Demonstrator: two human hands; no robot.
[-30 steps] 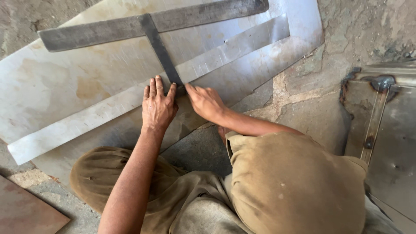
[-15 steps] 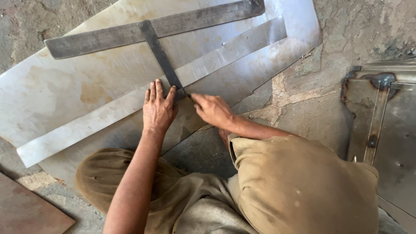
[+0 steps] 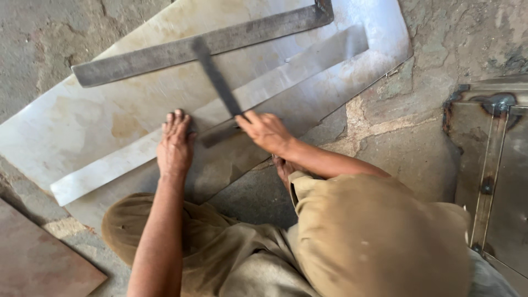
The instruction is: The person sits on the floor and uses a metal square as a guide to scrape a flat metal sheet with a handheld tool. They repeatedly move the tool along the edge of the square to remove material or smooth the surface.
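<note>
While the person is squatting on the concrete floor [image 3: 418, 137], the left hand [image 3: 175, 144] is lying flat, fingers stretched out and grasping nothing, pressing down on a narrow metal strip [image 3: 165, 144] that is lying on top of a large sheet [image 3: 77, 124]. Just to the right of it, the right hand [image 3: 265, 131] is closing over the near end of a dark T-square [image 3: 217, 82]; whether it is gripping the stem or only pressing on it, I cannot tell from where I am standing.

From the right hand, the stem is running away and a little to the left, up to the crossbar, which is lying well beyond both hands and stretching wide across the sheet, rising toward the right. The strip is running roughly parallel to that crossbar, passing under the left palm and on toward the right hand, where the stem is crossing it. So the right hand is the nearer one to the square, the left nearer to the strip's long free end. Off to the far right, a rusty metal frame [image 3: 489, 165] is resting on the floor.
</note>
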